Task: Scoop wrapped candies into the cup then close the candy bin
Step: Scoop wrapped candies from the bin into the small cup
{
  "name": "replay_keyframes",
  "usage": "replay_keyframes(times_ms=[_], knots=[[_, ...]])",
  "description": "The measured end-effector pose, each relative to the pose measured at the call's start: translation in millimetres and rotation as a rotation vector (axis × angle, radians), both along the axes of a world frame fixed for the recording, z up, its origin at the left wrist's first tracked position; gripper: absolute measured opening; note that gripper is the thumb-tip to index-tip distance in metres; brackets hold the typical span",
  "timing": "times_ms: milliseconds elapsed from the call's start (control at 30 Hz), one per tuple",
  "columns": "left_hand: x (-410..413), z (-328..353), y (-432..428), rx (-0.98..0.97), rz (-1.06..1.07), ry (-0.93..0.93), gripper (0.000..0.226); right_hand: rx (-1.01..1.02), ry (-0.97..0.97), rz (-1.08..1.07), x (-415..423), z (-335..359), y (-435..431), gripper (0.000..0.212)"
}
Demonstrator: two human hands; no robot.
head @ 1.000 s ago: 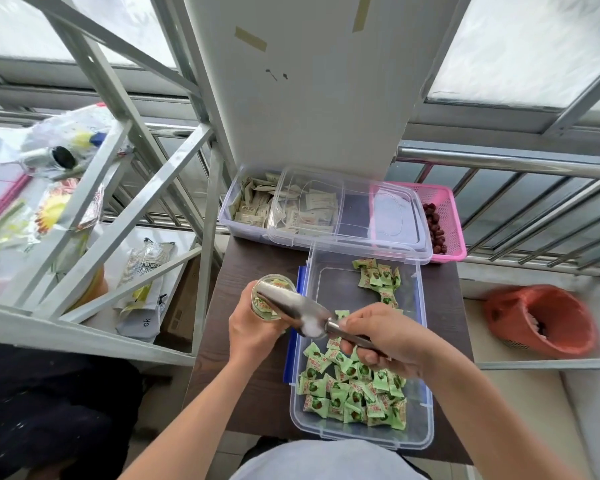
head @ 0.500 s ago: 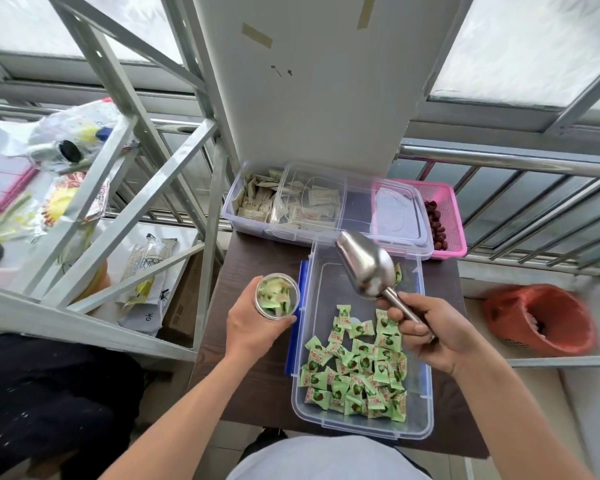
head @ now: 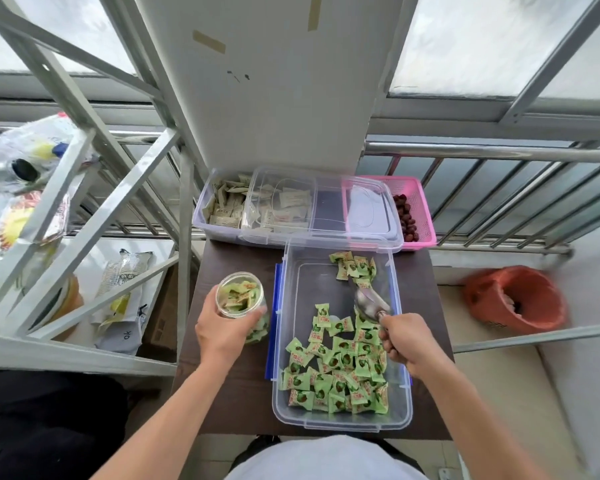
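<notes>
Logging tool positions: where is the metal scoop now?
In the head view, the metal scoop is inside the clear candy bin, by its right wall, between the far candy cluster and the near pile, handle gripped by the right hand.

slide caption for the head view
Left hand holds the candy cup; right hand holds the scoop in the open bin.

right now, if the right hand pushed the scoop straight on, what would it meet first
Probably the small far cluster of green candies, just ahead of the scoop in the right hand; height is unclear.
</notes>
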State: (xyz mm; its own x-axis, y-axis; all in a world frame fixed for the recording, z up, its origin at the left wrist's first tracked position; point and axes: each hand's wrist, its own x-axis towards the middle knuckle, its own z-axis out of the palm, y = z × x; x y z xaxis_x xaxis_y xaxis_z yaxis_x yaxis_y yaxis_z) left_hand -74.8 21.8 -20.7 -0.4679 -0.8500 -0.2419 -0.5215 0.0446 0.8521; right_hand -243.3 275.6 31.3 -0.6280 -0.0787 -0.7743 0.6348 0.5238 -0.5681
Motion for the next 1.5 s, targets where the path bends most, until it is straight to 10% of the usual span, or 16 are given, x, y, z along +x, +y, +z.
replay_keyframes(times_ms=[800,1500], knots=[[-3,-4,6,-0.018,-0.118,-0.037,0.076,0.246,0.282,0.339,-19,-48,-50,0.029],[-7,8,11,-0.024,-0.166,-0.019,0.08,-0.161,0.358,0.659,4,23,-5,0.016]])
